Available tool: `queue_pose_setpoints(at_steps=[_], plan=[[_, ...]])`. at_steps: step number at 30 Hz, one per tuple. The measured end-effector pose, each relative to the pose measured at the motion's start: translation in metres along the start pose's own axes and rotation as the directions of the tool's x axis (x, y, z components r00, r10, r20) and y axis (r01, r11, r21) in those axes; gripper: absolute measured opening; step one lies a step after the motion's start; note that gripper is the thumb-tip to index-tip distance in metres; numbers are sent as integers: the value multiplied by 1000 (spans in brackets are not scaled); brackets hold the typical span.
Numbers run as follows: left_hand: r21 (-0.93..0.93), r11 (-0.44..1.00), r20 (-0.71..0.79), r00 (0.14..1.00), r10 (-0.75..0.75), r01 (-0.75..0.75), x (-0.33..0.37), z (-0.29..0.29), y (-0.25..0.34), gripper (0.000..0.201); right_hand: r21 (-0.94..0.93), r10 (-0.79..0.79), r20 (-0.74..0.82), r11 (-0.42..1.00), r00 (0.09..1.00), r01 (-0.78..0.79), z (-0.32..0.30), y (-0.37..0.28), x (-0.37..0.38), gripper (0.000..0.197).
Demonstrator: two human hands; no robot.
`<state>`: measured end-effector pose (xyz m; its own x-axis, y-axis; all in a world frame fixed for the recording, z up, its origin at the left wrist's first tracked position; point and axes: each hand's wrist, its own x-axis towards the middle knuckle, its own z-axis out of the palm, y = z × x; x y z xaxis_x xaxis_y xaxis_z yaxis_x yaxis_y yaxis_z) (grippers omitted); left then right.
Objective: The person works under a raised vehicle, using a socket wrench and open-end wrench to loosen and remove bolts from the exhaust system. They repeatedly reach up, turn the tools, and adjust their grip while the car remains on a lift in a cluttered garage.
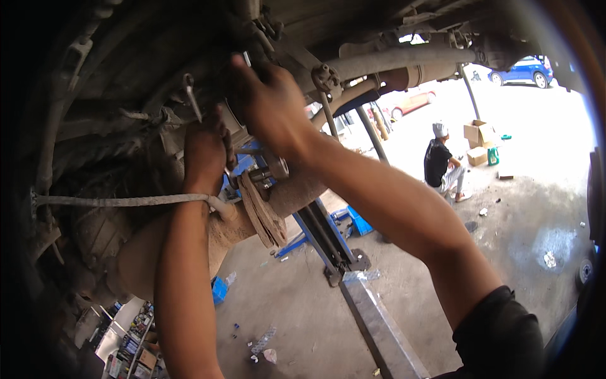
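Above me is the dirty underside of a raised vehicle. My left hand (205,148) is closed round a wrench (193,100), whose ring end sticks up past the fingers. Close by on its right, higher up, my right hand (271,107) is closed and blurred by motion. A small shiny piece (247,59) shows beside its thumb; what it grips is hidden. Below both hands runs a thick, rusty axle tube (218,240) with a stack of flat metal plates (260,215) against it. A thin hose (120,201) crosses by my left wrist.
A blue lift post (319,234) and a metal floor beam (382,328) stand below. A long pipe (404,62) runs overhead to the right. Further off, a person in black (439,163) sits near cardboard boxes (478,134). Loaded shelves (132,341) are at lower left.
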<state>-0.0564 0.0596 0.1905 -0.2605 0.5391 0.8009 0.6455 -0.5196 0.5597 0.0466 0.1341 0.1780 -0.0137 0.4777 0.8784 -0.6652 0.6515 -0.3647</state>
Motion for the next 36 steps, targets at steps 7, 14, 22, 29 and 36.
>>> queue_pose_setpoints(at_steps=[7,14,22,29,36], plan=[[207,967,129,984,123,-148,16,-2,8,44,154,-894,325,371,308,916,-33,19,-67,19],[-12,999,7,999,-52,52,2,-5,-3,43,-233,247,179,951,952,-203,10,3,22,28],[25,996,59,994,-92,91,8,4,6,46,277,-906,353,338,232,900,-36,30,-64,20],[30,995,26,995,-99,98,2,10,9,44,-526,102,313,846,944,83,4,21,47,21],[15,1000,104,995,5,-7,2,4,3,43,277,-916,349,304,200,912,-32,19,-76,14]])
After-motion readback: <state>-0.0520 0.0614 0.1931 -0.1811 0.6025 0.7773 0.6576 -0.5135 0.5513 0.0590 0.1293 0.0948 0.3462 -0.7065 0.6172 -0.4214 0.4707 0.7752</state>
